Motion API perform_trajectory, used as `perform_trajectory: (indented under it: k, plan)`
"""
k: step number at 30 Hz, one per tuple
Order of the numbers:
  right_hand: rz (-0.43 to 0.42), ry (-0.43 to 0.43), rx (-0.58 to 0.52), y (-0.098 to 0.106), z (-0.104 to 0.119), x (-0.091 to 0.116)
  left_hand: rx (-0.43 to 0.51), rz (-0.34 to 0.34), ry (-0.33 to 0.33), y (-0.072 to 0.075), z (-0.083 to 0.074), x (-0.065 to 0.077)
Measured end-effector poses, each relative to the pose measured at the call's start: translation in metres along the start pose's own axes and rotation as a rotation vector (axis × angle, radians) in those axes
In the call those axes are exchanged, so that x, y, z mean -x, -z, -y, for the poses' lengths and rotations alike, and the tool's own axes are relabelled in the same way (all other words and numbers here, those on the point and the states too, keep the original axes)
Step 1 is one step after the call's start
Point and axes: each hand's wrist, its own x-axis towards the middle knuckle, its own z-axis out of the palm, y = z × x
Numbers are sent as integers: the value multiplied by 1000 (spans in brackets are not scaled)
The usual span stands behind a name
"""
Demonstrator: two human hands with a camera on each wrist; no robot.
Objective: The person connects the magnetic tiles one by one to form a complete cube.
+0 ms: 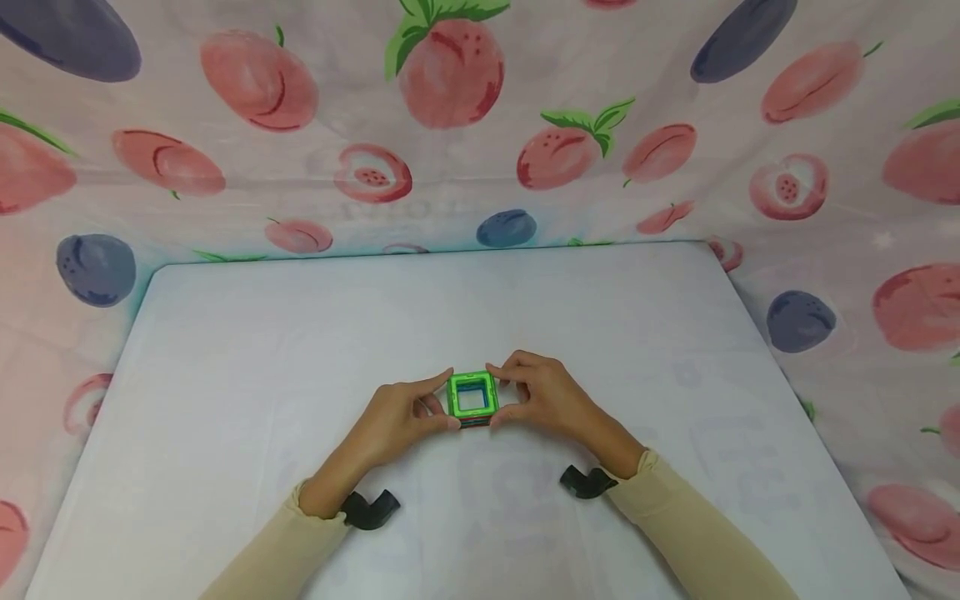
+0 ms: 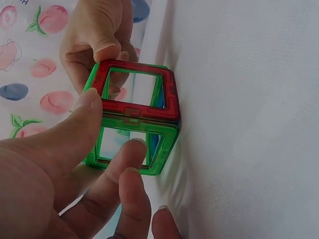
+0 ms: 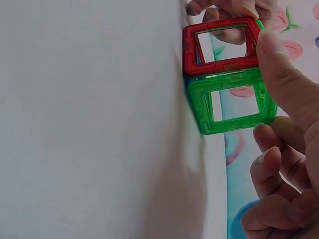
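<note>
A small hollow cube of magnetic building tiles (image 1: 472, 376) stands on the white tabletop between both hands, its open-centred green square on top. My left hand (image 1: 396, 422) holds the cube's left side, thumb at the near edge and index finger at the far corner. On the opposite side my right hand (image 1: 551, 393) grips it likewise between thumb and index finger. A red tile (image 2: 135, 109) forms the near face, with a green tile (image 3: 234, 124) beside it. Blue shows low inside the frame; the far face is mostly hidden.
The white table (image 1: 300, 333) reaches back to a fruit-patterned cloth (image 1: 450, 167) that hangs behind and along both sides. Black curved pieces (image 1: 371, 510) sit at both wrists, beside the beige sleeves (image 1: 288, 550).
</note>
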Motion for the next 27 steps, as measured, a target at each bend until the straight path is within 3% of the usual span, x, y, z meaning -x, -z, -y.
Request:
perform_trajectory:
  k: [9, 15, 27]
  plan:
    - [-9, -12, 17, -1, -1, -1, 8, 2, 28, 0, -1, -1]
    - [20, -32, 81, 3, 6, 1, 10, 9, 7, 1, -2, -1]
    - [6, -31, 56, 6, 12, -1, 8, -13, -34, 1, -4, -1]
